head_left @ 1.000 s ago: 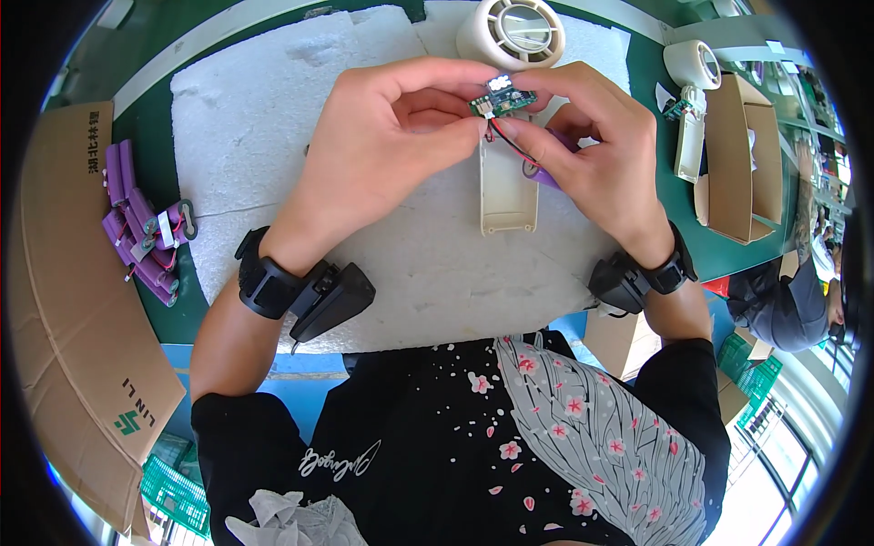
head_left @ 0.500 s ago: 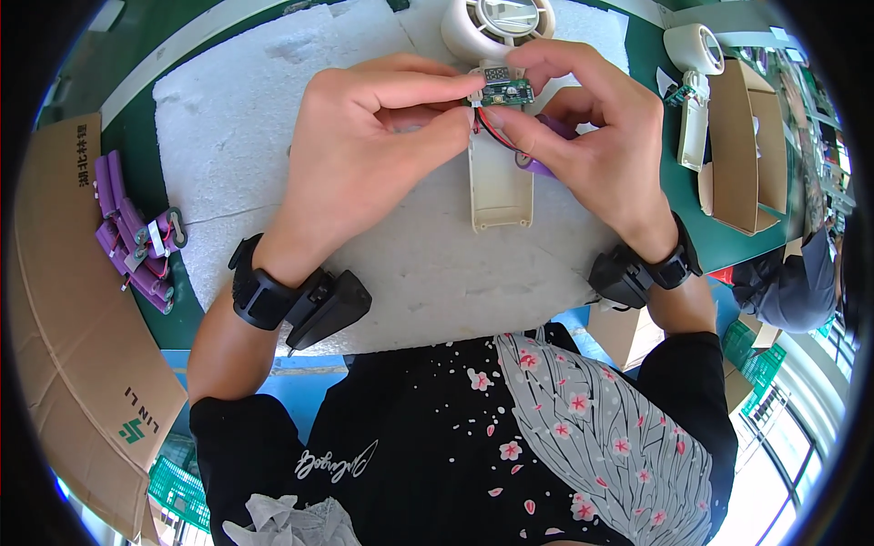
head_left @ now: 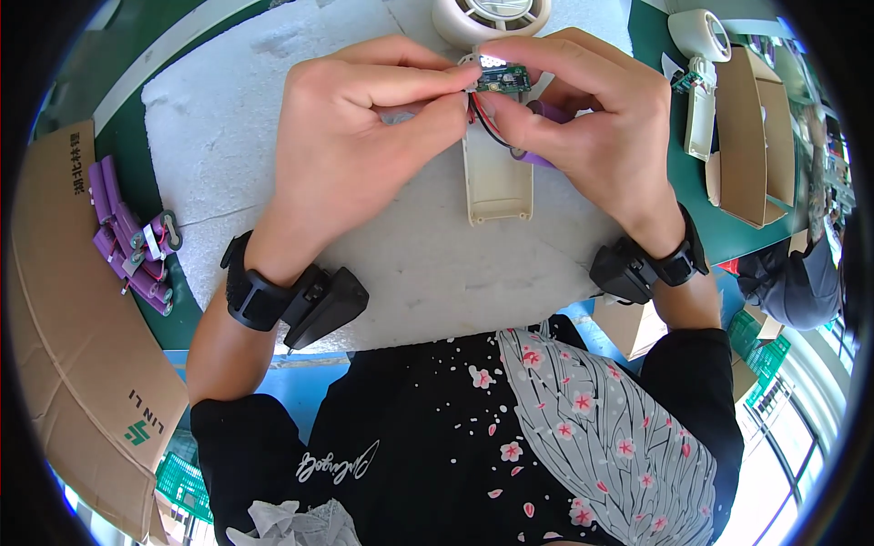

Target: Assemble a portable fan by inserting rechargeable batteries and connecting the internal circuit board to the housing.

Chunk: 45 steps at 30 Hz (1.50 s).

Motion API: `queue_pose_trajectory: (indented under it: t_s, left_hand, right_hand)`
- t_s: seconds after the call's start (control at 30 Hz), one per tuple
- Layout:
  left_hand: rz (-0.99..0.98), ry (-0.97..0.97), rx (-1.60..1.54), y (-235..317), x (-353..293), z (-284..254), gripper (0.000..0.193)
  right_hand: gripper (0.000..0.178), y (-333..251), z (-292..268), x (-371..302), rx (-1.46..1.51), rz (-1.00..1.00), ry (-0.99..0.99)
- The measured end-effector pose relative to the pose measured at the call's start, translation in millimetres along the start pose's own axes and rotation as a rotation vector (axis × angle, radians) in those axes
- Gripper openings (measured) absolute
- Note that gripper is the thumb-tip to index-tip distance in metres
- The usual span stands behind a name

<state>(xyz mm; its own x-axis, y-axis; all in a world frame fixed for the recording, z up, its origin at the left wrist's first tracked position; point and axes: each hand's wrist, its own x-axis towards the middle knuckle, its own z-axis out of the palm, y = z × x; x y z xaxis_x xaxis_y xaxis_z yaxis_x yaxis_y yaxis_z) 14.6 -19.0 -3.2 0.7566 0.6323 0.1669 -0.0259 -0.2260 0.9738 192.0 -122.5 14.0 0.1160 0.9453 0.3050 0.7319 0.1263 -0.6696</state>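
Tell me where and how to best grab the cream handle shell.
Probably by both side edges at the near end of the cream handle shell, coming from your side of the white pad. Those edges run nearly parallel, fit for a pinch, and that end lies uncovered, while your left hand and right hand crowd its far end around the green circuit board.

Forearms (head_left: 235,341) angled inward, left grip (head_left: 350,136) and right grip (head_left: 608,123) pinch close together, rear fingers (head_left: 572,98) apparently curled.
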Motion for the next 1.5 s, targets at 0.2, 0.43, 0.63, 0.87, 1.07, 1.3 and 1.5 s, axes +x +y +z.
queue_pose_trajectory:
  t_s: [0.2,0.43,0.63,0.87,1.07,1.3,1.5]
  left_hand:
    - [-0.033,0.036,-0.086,-2,-2,5,0.025]
    - [-0.056,0.013,-0.111,-7,-3,11,0.029]
    - [-0.154,-0.049,0.088,8,-4,15,0.032]
    - [-0.197,-0.056,0.138,7,-4,18,0.031]
    - [-0.211,-0.02,0.127,7,-4,19,0.028]
    - [-0.224,-0.024,0.1,6,-3,18,0.027]
    - [-0.224,-0.036,0.096,6,-3,17,0.027]
  right_hand:
    - [0.03,-8,-1,0,0.116,0.172,-0.035]
    - [0.026,-12,-4,-1,0.096,0.17,-0.04]
    - [0.025,-8,-9,-3,0.054,0.13,-0.081]
    - [0.024,-10,-9,-2,0.013,0.131,-0.095]
    - [0.023,-14,-5,-1,-0.04,0.132,-0.038]
    - [0.023,-14,-5,-2,-0.092,0.106,-0.016]
    - [0.023,-14,-9,-2,-0.144,0.088,-0.053]
